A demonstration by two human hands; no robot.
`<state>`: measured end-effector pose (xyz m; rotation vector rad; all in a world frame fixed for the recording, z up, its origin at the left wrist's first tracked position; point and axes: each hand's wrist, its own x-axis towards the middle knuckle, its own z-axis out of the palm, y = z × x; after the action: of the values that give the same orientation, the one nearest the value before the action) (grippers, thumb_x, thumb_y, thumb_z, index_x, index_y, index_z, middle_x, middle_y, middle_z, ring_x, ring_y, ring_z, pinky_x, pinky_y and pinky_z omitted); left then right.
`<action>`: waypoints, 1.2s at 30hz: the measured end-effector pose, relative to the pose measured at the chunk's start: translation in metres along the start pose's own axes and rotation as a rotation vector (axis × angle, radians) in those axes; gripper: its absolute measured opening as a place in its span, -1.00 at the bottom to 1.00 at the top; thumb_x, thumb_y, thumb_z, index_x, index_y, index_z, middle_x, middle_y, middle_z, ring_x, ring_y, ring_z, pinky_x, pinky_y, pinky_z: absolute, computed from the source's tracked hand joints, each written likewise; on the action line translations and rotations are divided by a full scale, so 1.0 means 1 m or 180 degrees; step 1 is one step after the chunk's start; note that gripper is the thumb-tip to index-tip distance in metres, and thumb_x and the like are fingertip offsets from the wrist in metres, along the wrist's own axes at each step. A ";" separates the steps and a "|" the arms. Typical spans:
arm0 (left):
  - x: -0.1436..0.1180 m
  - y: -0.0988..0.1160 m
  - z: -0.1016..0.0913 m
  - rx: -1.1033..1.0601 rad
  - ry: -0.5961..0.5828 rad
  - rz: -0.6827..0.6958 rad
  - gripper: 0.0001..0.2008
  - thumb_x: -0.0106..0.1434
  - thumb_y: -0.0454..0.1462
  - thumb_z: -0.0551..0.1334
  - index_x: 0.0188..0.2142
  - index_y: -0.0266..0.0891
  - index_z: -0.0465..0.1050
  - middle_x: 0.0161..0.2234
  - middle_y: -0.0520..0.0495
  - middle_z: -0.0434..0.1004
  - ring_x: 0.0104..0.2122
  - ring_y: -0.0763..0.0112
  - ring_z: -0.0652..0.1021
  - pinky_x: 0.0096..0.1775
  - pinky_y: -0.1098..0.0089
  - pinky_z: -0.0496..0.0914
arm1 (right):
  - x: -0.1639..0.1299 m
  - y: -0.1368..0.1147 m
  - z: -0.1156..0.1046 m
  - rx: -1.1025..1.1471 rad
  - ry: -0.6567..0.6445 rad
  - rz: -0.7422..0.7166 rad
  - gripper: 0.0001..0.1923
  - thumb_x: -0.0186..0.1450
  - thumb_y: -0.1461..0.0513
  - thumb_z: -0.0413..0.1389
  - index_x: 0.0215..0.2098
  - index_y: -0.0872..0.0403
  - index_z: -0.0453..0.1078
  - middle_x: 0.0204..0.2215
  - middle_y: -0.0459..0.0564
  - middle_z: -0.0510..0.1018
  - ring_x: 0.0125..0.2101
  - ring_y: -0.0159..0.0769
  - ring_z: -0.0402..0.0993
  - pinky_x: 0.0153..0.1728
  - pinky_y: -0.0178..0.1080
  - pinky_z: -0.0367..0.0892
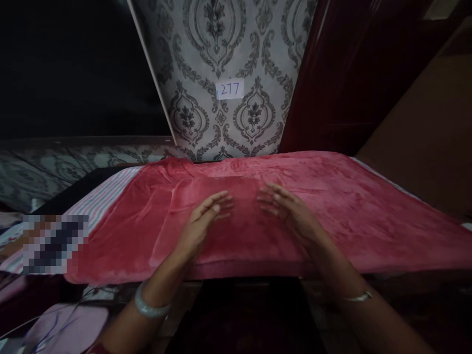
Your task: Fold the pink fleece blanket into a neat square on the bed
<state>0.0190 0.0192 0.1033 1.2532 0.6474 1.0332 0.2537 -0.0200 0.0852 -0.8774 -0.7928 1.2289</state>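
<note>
From my feed, the far left shows a pixelated patch point(55, 243) lying over the edge of a striped sheet point(105, 196), with a pale pink cloth point(70, 327) bunched low in the corner beneath it. A dark panel point(73, 69) fills the upper left.

Moving in, a red fleece blanket point(368, 211) covers the surface from the stripes across to the right edge. On top of it, in the middle, lies a folded layer of the same red fleece point(224, 241), its front edge close to the near edge of the surface.

My left hand point(204, 221) rests flat on that folded layer, fingers straight and spread, gripping nothing; a pale green bangle point(149, 307) circles the wrist. Just to its right, with a small gap between the fingertips, my right hand point(289, 214) lies palm down on the same fold, fingers likewise extended and holding nothing. A thin silver bangle point(357, 296) sits on that wrist.

Behind the hands, grey damask wallpaper point(191, 44) rises up, with a white label point(229, 89) reading 277 stuck to it. To the right stands dark red wood panelling point(350, 73), and beyond it a brown surface point(431, 123).
</note>
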 end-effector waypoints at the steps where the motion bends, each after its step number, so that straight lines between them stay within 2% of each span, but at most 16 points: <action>1: 0.007 0.001 0.008 0.0365 -0.0063 0.0268 -0.65 0.23 -0.26 0.26 0.03 -0.18 0.52 0.08 -0.21 0.55 0.11 0.03 0.51 0.18 0.00 0.32 | 0.016 -0.001 -0.001 -0.0130 0.0216 -0.0303 -0.59 0.18 0.21 0.27 0.02 -0.02 0.45 0.11 0.01 0.50 0.02 -0.20 0.50 0.12 -0.04 0.34; 3: 0.027 0.002 0.020 0.1125 -0.0315 0.0740 -0.63 0.23 -0.30 0.25 0.05 -0.15 0.52 0.11 -0.15 0.52 0.18 0.09 0.44 0.28 0.03 0.17 | 0.051 0.000 0.000 -0.0418 0.0532 -0.0724 -0.58 0.18 0.26 0.23 0.02 0.01 0.45 0.13 0.01 0.48 0.09 -0.23 0.44 0.19 -0.06 0.26; 5: 0.056 0.000 0.027 0.1676 -0.0540 0.1135 -0.63 0.20 -0.33 0.27 0.03 -0.16 0.53 0.15 -0.14 0.49 0.23 0.11 0.39 0.33 0.06 0.08 | 0.084 0.003 0.004 -0.0826 0.0723 -0.0915 -0.56 0.19 0.30 0.17 0.06 0.05 0.42 0.17 0.06 0.44 0.16 -0.22 0.36 0.24 -0.06 0.18; 6: 0.074 0.000 0.028 0.1839 -0.0573 0.1286 -0.65 0.19 -0.34 0.27 0.00 -0.17 0.54 0.15 -0.15 0.49 0.23 0.10 0.38 0.33 0.07 0.08 | 0.099 0.002 0.007 -0.1132 0.0811 -0.0950 -0.53 0.20 0.32 0.13 0.10 0.07 0.40 0.19 0.08 0.42 0.19 -0.22 0.32 0.26 -0.06 0.15; 8: 0.114 0.001 0.026 0.2009 -0.0361 0.1445 -0.75 0.18 -0.35 0.28 -0.12 -0.20 0.55 0.08 -0.19 0.54 0.20 0.08 0.42 0.31 0.06 0.10 | 0.127 -0.001 0.015 -0.1913 0.1017 -0.0919 -0.45 0.21 0.37 0.05 0.18 0.12 0.34 0.23 0.11 0.37 0.24 -0.20 0.25 0.29 -0.08 0.10; 11: 0.166 0.002 0.018 0.2330 0.0308 0.1063 -0.88 0.17 -0.39 0.28 -0.27 -0.23 0.51 0.00 -0.27 0.57 0.19 0.04 0.42 0.32 0.07 0.07 | 0.157 -0.008 0.028 -0.3113 0.1357 -0.0729 -0.39 0.22 0.39 -0.02 0.25 0.18 0.27 0.25 0.16 0.33 0.27 -0.15 0.19 0.28 -0.11 0.09; 13: 0.185 -0.002 0.012 0.2648 0.0594 0.0632 -0.88 0.16 -0.38 0.29 -0.27 -0.24 0.49 0.02 -0.30 0.54 0.23 0.01 0.37 0.32 0.08 0.04 | 0.169 -0.008 0.034 -0.3598 0.1532 -0.0552 -0.40 0.26 0.38 -0.04 0.28 0.18 0.24 0.24 0.19 0.34 0.26 -0.10 0.21 0.25 -0.09 0.12; 15: 0.191 -0.013 0.005 0.2997 0.0723 0.0385 -0.82 0.18 -0.34 0.30 -0.19 -0.25 0.49 0.08 -0.33 0.49 0.25 -0.02 0.33 0.32 0.03 0.01 | 0.173 0.000 0.035 -0.3822 0.1613 -0.0422 -0.42 0.29 0.34 -0.04 0.28 0.18 0.23 0.22 0.25 0.34 0.24 -0.02 0.22 0.24 -0.01 0.13; 18: 0.184 -0.043 -0.005 0.3475 0.0805 0.0484 -0.68 0.21 -0.28 0.30 -0.03 -0.24 0.46 0.16 -0.35 0.41 0.28 -0.06 0.27 0.33 -0.06 -0.09 | 0.170 0.023 0.031 -0.4220 0.1589 -0.0305 -0.47 0.33 0.28 -0.03 0.25 0.24 0.25 0.22 0.35 0.32 0.24 0.09 0.20 0.23 0.11 0.07; 21: 0.175 -0.070 -0.014 0.4041 0.0630 0.0606 -0.62 0.31 -0.23 0.20 0.10 -0.27 0.41 0.18 -0.40 0.38 0.29 -0.08 0.25 0.31 -0.10 -0.10 | 0.165 0.048 0.022 -0.4651 0.1487 -0.0253 -0.53 0.36 0.24 -0.05 0.18 0.29 0.34 0.13 0.40 0.40 0.21 0.11 0.23 0.23 0.13 0.00; 23: 0.172 -0.078 -0.017 0.4420 0.0526 0.0576 -0.58 0.37 -0.19 0.10 0.17 -0.31 0.36 0.17 -0.42 0.39 0.26 -0.08 0.28 0.28 -0.10 -0.02 | 0.164 0.057 0.017 -0.4816 0.1434 -0.0295 -0.54 0.38 0.22 -0.08 0.15 0.25 0.38 0.08 0.36 0.46 0.18 0.06 0.28 0.22 0.09 0.00; 29: 0.173 -0.076 -0.016 0.4921 0.0509 0.0511 -0.55 0.41 -0.16 0.03 0.21 -0.29 0.33 0.13 -0.34 0.45 0.20 0.01 0.35 0.22 0.02 0.12 | 0.168 0.060 0.013 -0.5038 0.1439 -0.0263 -0.55 0.40 0.18 -0.09 0.15 0.17 0.41 0.05 0.24 0.53 0.11 -0.01 0.36 0.17 0.01 0.07; 33: 0.169 -0.070 -0.012 0.4944 0.0499 0.0578 -0.58 0.42 -0.18 0.00 0.12 -0.31 0.42 0.08 -0.33 0.48 0.13 0.08 0.42 0.18 0.13 0.21 | 0.164 0.059 0.013 -0.5036 0.1472 -0.0333 -0.55 0.40 0.18 -0.08 0.15 0.17 0.41 0.05 0.23 0.53 0.10 -0.04 0.38 0.18 0.00 0.07; 36: 0.167 -0.058 -0.019 0.4871 0.0500 0.0558 -0.61 0.41 -0.16 0.05 0.08 -0.30 0.46 0.06 -0.33 0.50 0.12 0.07 0.44 0.21 0.10 0.18 | 0.162 0.060 0.012 -0.5012 0.1434 -0.0364 -0.54 0.40 0.20 -0.08 0.16 0.21 0.40 0.03 0.26 0.54 0.10 -0.05 0.39 0.17 -0.01 0.10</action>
<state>0.0892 0.1778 0.0654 2.5601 1.6051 0.6739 0.2440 0.1476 0.0441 -2.1967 -1.3634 0.0346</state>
